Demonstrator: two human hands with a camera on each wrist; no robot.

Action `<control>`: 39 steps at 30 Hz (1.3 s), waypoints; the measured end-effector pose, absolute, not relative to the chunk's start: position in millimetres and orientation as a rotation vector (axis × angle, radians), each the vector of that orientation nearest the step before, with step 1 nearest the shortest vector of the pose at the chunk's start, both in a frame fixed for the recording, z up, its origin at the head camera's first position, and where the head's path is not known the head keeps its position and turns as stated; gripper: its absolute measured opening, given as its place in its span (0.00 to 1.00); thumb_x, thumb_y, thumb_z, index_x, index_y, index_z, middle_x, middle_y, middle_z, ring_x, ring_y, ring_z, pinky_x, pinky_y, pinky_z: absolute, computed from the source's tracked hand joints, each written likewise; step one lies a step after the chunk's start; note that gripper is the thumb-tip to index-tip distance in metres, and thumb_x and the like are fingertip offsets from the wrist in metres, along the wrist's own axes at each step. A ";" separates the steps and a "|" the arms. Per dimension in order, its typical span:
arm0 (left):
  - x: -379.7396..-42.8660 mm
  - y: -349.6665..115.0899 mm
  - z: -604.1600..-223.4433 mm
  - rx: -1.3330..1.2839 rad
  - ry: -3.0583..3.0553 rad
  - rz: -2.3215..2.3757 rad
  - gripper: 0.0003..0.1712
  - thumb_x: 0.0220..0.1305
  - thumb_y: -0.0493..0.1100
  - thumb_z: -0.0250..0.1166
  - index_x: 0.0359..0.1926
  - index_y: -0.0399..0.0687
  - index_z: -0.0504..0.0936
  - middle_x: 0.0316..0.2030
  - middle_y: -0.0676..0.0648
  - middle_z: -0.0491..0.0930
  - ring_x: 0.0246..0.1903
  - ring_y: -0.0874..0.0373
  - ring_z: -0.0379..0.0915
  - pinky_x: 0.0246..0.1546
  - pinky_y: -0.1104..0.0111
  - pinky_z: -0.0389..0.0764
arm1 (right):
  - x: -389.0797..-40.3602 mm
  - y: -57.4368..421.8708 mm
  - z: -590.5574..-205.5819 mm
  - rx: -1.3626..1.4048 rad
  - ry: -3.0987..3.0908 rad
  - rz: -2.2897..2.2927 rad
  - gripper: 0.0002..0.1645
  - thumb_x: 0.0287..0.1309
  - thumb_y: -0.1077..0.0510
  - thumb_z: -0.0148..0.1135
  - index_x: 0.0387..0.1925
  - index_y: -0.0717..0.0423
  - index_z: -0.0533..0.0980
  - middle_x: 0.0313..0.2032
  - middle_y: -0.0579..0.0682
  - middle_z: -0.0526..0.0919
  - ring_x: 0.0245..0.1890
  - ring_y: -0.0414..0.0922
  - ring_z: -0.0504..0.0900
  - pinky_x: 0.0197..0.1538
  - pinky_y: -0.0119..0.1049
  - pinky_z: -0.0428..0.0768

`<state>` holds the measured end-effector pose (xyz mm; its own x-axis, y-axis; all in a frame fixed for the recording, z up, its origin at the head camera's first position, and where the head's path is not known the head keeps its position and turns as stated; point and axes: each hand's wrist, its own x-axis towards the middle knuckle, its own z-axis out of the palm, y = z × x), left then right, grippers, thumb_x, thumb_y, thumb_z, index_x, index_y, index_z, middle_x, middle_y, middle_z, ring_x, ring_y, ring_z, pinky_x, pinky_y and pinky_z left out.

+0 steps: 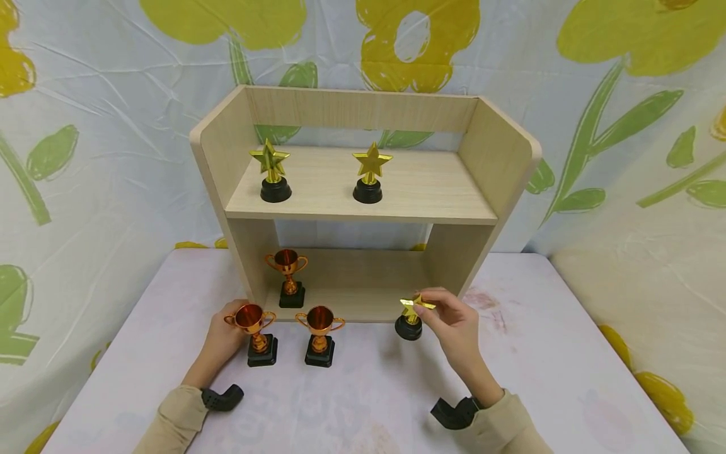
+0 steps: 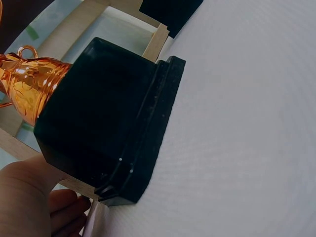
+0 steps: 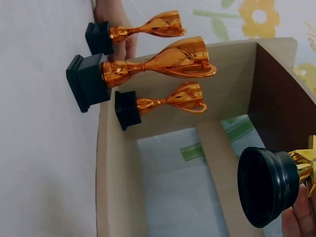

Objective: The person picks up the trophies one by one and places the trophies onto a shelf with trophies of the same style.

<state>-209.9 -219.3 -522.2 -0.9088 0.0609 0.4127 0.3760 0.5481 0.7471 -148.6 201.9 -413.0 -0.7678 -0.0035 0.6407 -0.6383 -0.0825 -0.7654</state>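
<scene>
My right hand (image 1: 454, 325) pinches a gold star trophy (image 1: 409, 326) by its star, its round black base tilted near the shelf's lower front edge. In the right wrist view, that base (image 3: 269, 187) faces the camera. At the left, my left hand (image 1: 224, 334) is low behind a copper-coloured trophy cup (image 1: 259, 343), by the shelf's left side. Its fingers (image 2: 66, 215) look bent in the left wrist view, but the cup's black base (image 2: 98, 113) hides the thumb end. Whether it grips the shelf edge, I cannot tell. Another trophy cup (image 1: 320, 343) stands upright beside it.
A two-tier wooden shelf (image 1: 363, 219) stands at the back of the table (image 1: 351, 410). Two gold star trophies, a left one (image 1: 275, 189) and a middle one (image 1: 367, 191), stand on its upper board. A trophy cup (image 1: 292, 296) stands at lower left inside.
</scene>
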 end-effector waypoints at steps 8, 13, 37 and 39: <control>-212.9 -220.3 -526.2 -0.401 -2.393 -1.256 0.18 0.48 0.24 0.63 0.43 0.34 0.82 0.38 0.40 0.83 0.39 0.50 0.76 0.42 0.80 0.69 | -147.1 204.2 -407.7 0.683 -1.769 1.888 0.11 0.52 0.78 0.64 0.40 0.74 0.78 0.42 0.55 0.84 0.44 0.45 0.82 0.45 0.31 0.81; -212.0 -219.9 -524.4 -0.388 -2.411 -1.270 0.17 0.49 0.25 0.64 0.43 0.36 0.82 0.38 0.41 0.83 0.39 0.51 0.76 0.42 0.76 0.71 | -147.6 205.7 -406.0 0.697 -1.744 1.894 0.12 0.52 0.78 0.65 0.41 0.76 0.78 0.42 0.54 0.84 0.46 0.46 0.82 0.45 0.31 0.81; -209.7 -220.6 -524.7 -0.377 -2.431 -1.305 0.17 0.52 0.27 0.64 0.45 0.35 0.82 0.40 0.42 0.83 0.41 0.54 0.76 0.44 0.80 0.70 | -150.0 207.7 -389.3 0.738 -1.671 1.865 0.14 0.50 0.83 0.60 0.40 0.77 0.78 0.41 0.58 0.84 0.48 0.50 0.82 0.47 0.31 0.81; -210.1 -220.5 -524.6 -0.377 -2.441 -1.286 0.16 0.53 0.27 0.64 0.45 0.35 0.82 0.40 0.41 0.83 0.41 0.51 0.76 0.44 0.78 0.71 | -150.6 207.9 -387.4 0.735 -1.673 1.860 0.14 0.50 0.83 0.59 0.40 0.77 0.78 0.41 0.58 0.84 0.48 0.50 0.82 0.47 0.32 0.81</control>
